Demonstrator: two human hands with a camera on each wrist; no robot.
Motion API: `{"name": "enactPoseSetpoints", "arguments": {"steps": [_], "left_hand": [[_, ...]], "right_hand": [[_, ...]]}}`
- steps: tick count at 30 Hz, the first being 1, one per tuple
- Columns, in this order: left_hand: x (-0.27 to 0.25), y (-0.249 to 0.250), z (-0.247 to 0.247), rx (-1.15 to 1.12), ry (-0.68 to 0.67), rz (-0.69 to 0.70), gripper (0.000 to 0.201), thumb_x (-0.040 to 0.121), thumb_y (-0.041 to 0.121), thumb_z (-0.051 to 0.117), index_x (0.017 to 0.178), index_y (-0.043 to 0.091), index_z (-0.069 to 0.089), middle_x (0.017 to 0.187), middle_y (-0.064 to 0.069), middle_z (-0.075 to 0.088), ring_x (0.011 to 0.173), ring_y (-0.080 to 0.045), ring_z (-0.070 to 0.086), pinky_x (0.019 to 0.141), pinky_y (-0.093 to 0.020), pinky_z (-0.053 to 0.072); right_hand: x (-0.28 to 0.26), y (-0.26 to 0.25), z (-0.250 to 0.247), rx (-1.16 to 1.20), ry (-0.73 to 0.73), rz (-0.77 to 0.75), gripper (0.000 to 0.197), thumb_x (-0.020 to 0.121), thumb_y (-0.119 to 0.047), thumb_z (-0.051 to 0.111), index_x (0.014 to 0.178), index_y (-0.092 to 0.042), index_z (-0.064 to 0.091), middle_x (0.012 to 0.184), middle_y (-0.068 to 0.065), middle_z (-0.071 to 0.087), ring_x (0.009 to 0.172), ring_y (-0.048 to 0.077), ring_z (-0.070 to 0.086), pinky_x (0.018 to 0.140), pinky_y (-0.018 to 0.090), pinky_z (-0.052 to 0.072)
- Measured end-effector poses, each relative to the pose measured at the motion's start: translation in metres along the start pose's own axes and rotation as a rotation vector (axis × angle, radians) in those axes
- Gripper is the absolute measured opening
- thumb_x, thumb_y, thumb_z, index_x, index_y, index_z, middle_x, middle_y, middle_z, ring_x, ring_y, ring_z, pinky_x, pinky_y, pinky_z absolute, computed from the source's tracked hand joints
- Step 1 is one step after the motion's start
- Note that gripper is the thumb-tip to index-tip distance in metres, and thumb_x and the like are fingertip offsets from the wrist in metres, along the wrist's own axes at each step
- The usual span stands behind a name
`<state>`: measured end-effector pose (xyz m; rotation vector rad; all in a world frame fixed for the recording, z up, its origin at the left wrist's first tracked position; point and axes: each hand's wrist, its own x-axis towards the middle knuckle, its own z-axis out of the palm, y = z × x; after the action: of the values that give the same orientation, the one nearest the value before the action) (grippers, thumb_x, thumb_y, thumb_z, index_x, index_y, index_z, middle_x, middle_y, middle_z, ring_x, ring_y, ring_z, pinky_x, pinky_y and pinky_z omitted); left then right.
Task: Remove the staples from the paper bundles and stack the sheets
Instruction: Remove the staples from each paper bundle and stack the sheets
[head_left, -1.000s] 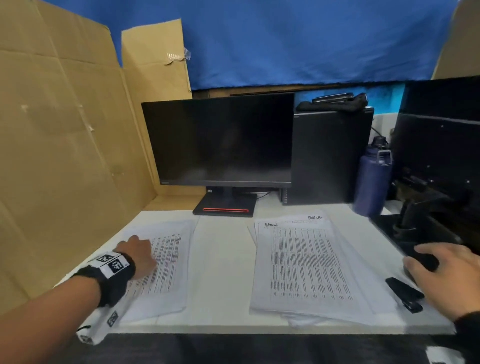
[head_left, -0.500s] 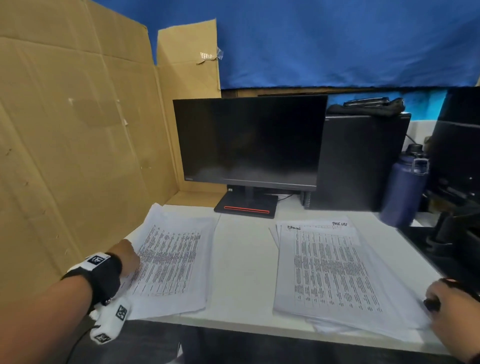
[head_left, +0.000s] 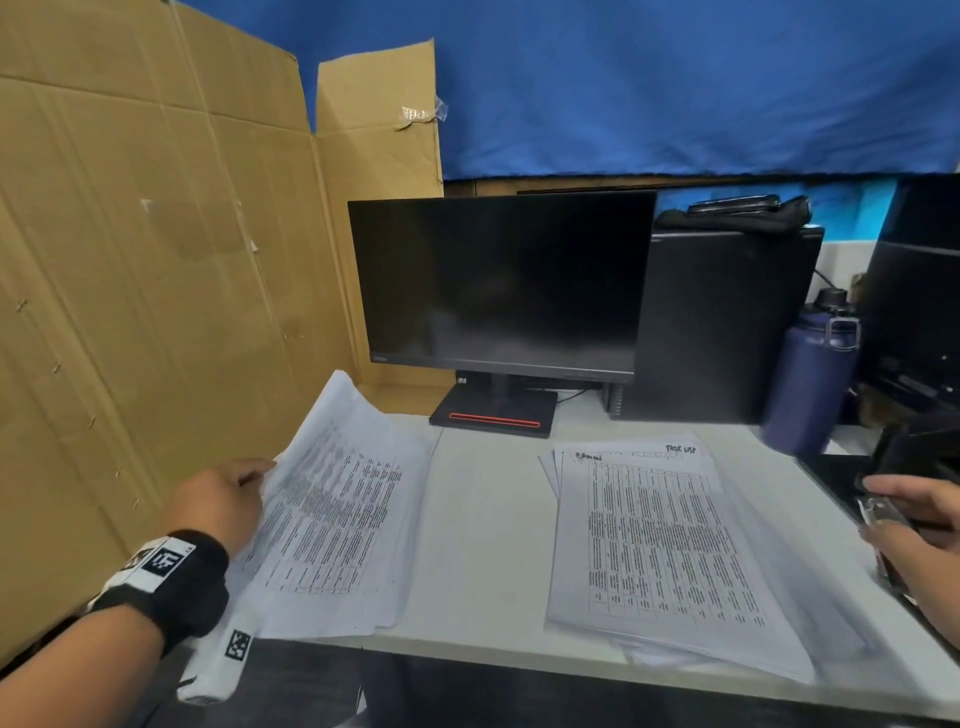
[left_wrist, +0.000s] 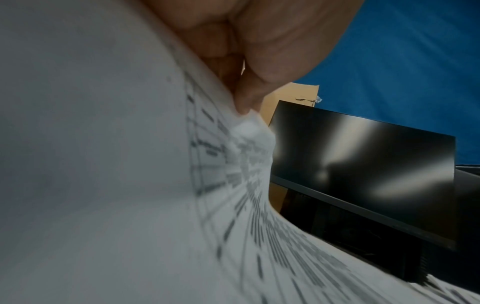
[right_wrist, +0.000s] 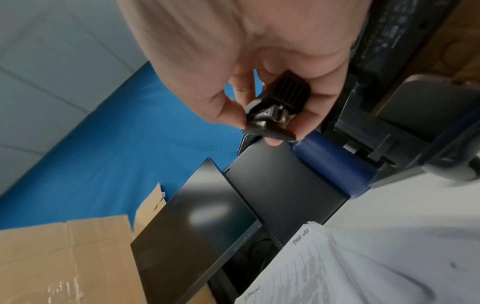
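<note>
Left hand pinches the lifted paper bundle at its nine o'clock edge, right hand grips the staple remover, at three o'clock of the loose stack

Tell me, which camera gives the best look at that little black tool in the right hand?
The right wrist view: the staple remover sits close and sharp, pinched in the right hand. The head view catches only a blurred glimpse of it at the frame's edge. The left wrist view misses it.

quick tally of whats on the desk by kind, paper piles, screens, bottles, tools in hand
paper piles: 2, left pile gripped by left hand, right pile
monitors: 1
water bottles: 1
staple removers: 1 in right hand
total: 5
</note>
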<state>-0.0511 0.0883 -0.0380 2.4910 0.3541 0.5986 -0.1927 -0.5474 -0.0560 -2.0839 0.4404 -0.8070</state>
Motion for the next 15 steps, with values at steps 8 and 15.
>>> {"name": "enactPoseSetpoints", "arguments": {"steps": [8,15], "left_hand": [[0.009,-0.008,0.022,0.285,-0.388,-0.141,0.037,0.099,0.031,0.059,0.127,0.007,0.065,0.13,-0.013,0.067,0.117,-0.03,0.064,0.097,-0.033,0.049],[0.044,0.031,0.024,0.499,-0.418,-0.08,0.051,0.102,0.046,0.051,0.133,0.006,0.06,0.129,-0.01,0.067,0.107,-0.024,0.065,0.086,-0.03,0.05]], "right_hand": [[-0.013,-0.022,0.005,0.185,-0.074,0.104,0.047,0.09,0.0,0.067,0.108,-0.044,0.068,0.102,-0.008,0.074,0.086,0.007,0.072,0.061,0.048,0.058],[-0.046,-0.048,0.029,0.242,-0.308,0.204,0.049,0.086,0.009,0.07,0.093,-0.039,0.076,0.096,0.004,0.075,0.083,0.031,0.075,0.069,0.044,0.058]]}}
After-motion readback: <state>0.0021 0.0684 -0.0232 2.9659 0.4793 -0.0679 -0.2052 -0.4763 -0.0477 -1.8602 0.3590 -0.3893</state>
